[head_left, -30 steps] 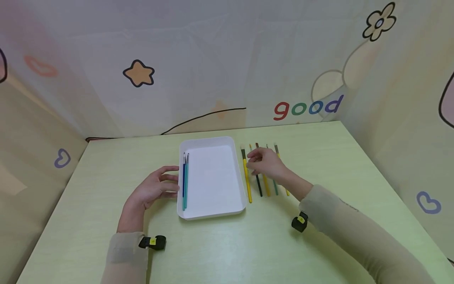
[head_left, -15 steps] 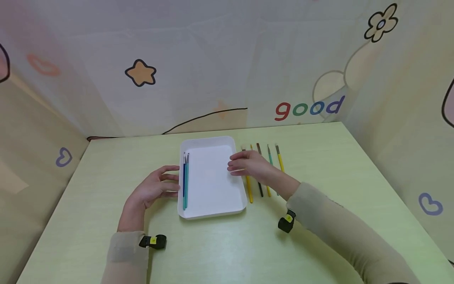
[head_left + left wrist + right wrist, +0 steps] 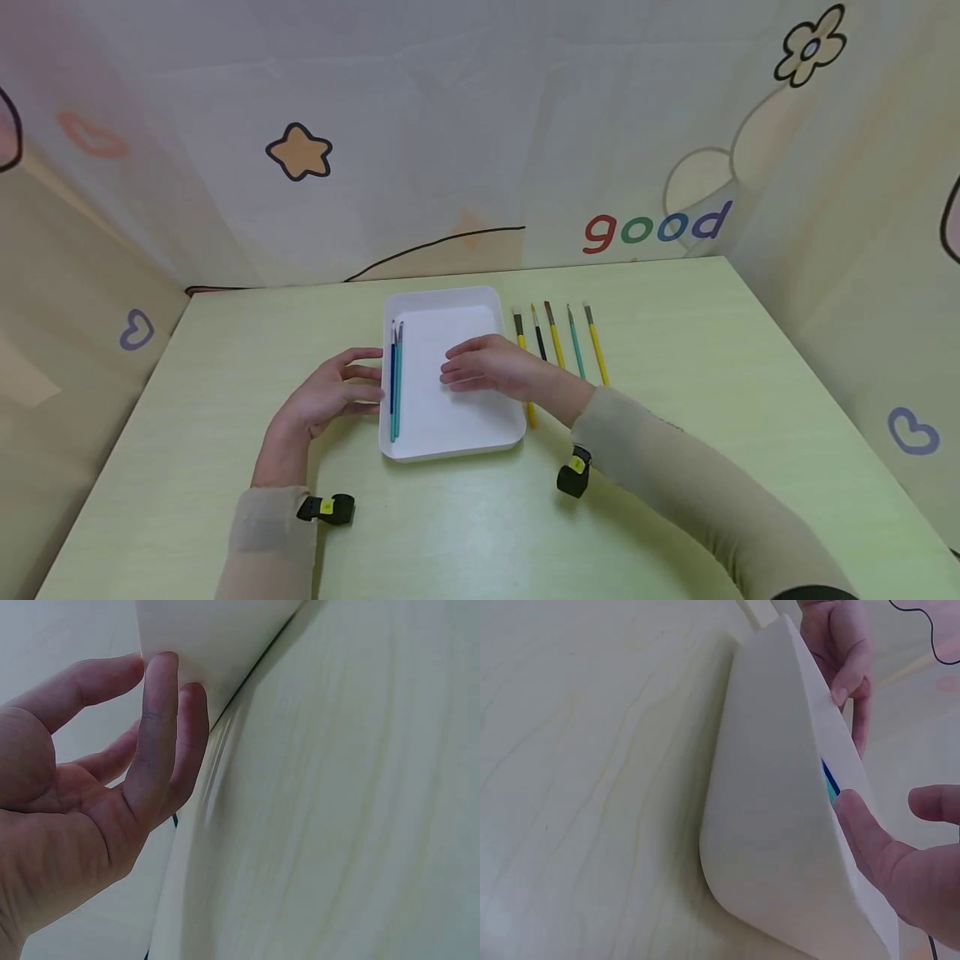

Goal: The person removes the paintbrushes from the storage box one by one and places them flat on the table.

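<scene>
A white tray (image 3: 450,433) lies on the table, with slim blue and teal paintbrushes (image 3: 396,392) along its left wall inside. My left hand (image 3: 337,387) is at the tray's left side, fingers spread. In the left wrist view its fingertips (image 3: 161,664) meet the tray's outer wall. Above the tray's middle is my right hand (image 3: 487,367), its fingers loosely extended. Thumb and fingers stand apart in the right wrist view, with nothing between them. To the right of the tray, several more paintbrushes (image 3: 555,333) with yellow, black and teal handles lie side by side, partly hidden by my right forearm.
The pale wood-grain table (image 3: 450,533) runs back to printed cloth walls (image 3: 420,150) at the rear and both sides. A small black wrist camera (image 3: 573,472) sits at the right cuff, and another black camera (image 3: 333,509) is at the left cuff.
My right hand has moved left from over the loose paintbrushes to above the tray's middle, uncovering the brushes' upper ends. My left hand has stayed at the tray's left side.
</scene>
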A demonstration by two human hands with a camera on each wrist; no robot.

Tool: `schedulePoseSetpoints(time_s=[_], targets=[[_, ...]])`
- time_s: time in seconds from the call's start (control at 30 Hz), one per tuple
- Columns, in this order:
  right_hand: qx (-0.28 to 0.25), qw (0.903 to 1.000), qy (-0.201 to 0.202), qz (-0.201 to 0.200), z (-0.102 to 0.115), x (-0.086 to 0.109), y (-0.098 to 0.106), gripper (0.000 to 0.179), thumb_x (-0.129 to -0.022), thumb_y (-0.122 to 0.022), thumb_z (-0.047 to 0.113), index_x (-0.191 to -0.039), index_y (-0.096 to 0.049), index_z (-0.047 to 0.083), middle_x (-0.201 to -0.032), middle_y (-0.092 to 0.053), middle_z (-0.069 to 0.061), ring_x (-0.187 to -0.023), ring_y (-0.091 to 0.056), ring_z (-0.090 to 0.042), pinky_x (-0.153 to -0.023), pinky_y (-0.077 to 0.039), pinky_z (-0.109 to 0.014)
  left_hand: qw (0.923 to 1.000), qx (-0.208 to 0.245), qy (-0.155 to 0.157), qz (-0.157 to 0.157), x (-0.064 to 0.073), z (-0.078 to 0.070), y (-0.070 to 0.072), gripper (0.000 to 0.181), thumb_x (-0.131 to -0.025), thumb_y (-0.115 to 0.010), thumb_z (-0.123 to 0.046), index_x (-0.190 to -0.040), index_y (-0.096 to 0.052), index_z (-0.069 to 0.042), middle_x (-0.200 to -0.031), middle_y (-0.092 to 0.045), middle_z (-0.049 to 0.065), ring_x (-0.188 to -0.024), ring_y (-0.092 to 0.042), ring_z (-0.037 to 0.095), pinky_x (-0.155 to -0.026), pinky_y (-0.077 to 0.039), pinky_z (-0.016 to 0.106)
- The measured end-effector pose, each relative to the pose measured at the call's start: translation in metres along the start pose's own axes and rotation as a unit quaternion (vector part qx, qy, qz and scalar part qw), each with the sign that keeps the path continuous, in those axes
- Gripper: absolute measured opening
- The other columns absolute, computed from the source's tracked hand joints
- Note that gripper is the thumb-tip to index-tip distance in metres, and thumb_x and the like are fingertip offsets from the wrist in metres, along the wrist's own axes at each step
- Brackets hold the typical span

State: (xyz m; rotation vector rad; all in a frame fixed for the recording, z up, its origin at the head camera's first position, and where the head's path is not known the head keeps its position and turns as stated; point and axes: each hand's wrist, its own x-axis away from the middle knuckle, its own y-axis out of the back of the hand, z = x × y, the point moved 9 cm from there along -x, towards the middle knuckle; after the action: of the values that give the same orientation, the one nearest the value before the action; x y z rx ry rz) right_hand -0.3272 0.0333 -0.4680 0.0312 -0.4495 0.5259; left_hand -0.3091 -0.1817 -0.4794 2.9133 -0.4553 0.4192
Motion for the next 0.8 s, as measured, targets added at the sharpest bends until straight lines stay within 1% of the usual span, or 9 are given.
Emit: schedulePoseSetpoints(time_s=[0.27, 0.4, 0.6, 0.8], targets=[[0.005, 0.9999, -0.002, 0.011, -0.009, -0.01, -0.018, 0.04, -0.104, -0.058, 0.01, -0.139, -0.052, -0.009, -0.122, -0.069, -0.02, -0.114, -0.068, -0.031, -0.095, -0.057, -0.037, 1.0, -0.003, 0.007, -0.005, 0.0, 0.0, 0.0, 0.072, -0.092, -0.071, 0.002, -0.155, -0.036, -0.004, -0.139, -0.048, 0.027, -0.107, -0.064, 0.033, -0.087, -0.06, 0.038], [0.002, 0.9998, -0.004, 0.022, -0.009, -0.012, -0.029, 0.04, -0.105, -0.056, 0.009, -0.14, -0.05, -0.01, -0.125, -0.067, -0.021, -0.117, -0.066, -0.032, -0.097, -0.055, -0.037, 1.0, -0.003, 0.008, -0.005, 0.0, -0.001, -0.001, 0.072, -0.092, -0.071, 0.002, -0.154, -0.036, -0.004, -0.14, -0.048, 0.027, -0.107, -0.063, 0.033, -0.088, -0.06, 0.038], [-0.012, 0.9994, -0.011, 0.031, -0.008, -0.018, -0.043, 0.04, -0.106, -0.054, 0.007, -0.141, -0.05, -0.011, -0.128, -0.066, -0.023, -0.119, -0.065, -0.033, -0.096, -0.056, -0.038, 1.0, -0.002, 0.009, -0.004, 0.0, 0.0, 0.001, 0.074, -0.092, -0.072, 0.0, -0.155, -0.035, -0.006, -0.14, -0.048, 0.026, -0.107, -0.065, 0.033, -0.088, -0.06, 0.038], [-0.033, 0.9989, -0.019, 0.027, -0.006, -0.022, -0.051, 0.041, -0.105, -0.052, 0.005, -0.142, -0.048, -0.012, -0.132, -0.063, -0.025, -0.123, -0.063, -0.034, -0.102, -0.052, -0.039, 1.0, -0.002, 0.007, 0.001, 0.0, 0.0, 0.0, 0.073, -0.092, -0.071, 0.001, -0.155, -0.035, -0.005, -0.14, -0.048, 0.027, -0.107, -0.065, 0.032, -0.088, -0.06, 0.038]])
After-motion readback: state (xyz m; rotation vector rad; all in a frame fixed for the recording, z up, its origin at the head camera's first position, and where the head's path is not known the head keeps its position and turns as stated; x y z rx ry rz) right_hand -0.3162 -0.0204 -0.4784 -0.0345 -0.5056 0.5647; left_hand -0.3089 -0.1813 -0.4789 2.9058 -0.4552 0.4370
